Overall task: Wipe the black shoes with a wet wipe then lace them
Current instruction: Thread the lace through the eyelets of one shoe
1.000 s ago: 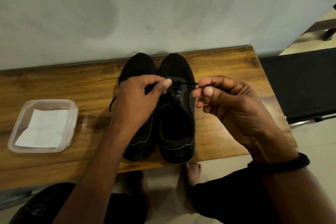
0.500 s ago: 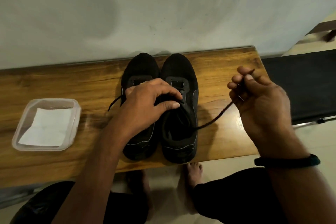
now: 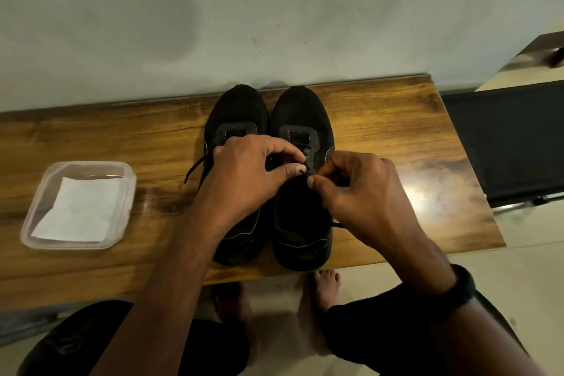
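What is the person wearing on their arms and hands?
Both forearms are bare, with no sleeves showing. The left hand and the right hand have no gloves, and I see no rings. The only thing worn is a black band around the right wrist.

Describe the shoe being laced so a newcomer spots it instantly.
On the wooden table by the wall, two black shoes stand side by side. It is the right shoe, farther from the plastic tub. Only over it do the left hand and right hand pinch a lace.
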